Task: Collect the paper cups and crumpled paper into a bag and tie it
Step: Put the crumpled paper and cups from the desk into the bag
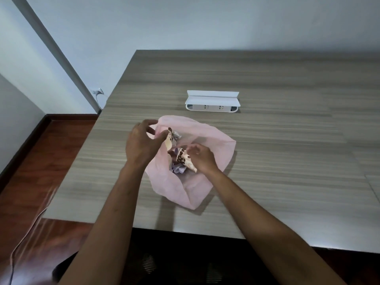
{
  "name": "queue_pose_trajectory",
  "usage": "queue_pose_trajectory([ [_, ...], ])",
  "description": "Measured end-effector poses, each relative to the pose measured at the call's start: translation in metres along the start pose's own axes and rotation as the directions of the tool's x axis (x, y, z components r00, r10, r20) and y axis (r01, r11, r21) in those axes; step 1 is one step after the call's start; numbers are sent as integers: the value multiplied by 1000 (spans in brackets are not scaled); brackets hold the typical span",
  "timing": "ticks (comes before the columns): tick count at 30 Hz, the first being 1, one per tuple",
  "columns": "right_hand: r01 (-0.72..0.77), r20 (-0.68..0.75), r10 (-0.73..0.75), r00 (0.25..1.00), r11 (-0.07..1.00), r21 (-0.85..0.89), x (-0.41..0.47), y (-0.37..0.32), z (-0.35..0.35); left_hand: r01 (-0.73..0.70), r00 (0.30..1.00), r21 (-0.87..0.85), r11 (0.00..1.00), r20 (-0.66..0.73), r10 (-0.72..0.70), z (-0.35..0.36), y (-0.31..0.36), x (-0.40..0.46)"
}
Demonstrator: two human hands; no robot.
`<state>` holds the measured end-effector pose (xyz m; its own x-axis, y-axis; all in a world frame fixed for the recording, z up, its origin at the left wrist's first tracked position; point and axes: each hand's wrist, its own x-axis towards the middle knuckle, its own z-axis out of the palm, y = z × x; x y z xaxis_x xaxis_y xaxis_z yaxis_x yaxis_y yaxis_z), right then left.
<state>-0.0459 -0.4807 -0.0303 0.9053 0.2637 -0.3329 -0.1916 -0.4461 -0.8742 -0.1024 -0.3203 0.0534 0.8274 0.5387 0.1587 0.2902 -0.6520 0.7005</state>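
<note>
Left hand (141, 140), centre frame: fingers pinched on the rim of the pink bag (207, 138) | bag lies open on the wooden table (287, 161) | right hand (200, 157): curled around a coffee-bean paper cup (184, 158) over crumpled paper (177, 169) | white power strip (212, 100) beyond, upper centre.

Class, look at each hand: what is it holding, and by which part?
Left hand pinches the pink bag by its far rim. Right hand grips a crushed paper cup by its side.
</note>
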Motion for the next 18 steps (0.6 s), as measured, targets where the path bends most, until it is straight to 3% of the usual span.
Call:
queue_pose_trajectory([
  [7,-100,-73,96,993,993,-64,-27,-15,5,-28,985,-32,999,172,33,-9,-17,2],
  [10,-158,-126,147,981,984,-82,-39,-27,10,-103,974,-32,994,198,107,-18,-23,7],
  [15,-178,-338,144,930,981,-72,-71,-44,25,-231,922,-88,969,299,247,-37,-37,13],
  [18,-228,-476,180,861,973,-43,-102,-46,39,-221,892,-134,966,371,256,-50,-53,2],
])
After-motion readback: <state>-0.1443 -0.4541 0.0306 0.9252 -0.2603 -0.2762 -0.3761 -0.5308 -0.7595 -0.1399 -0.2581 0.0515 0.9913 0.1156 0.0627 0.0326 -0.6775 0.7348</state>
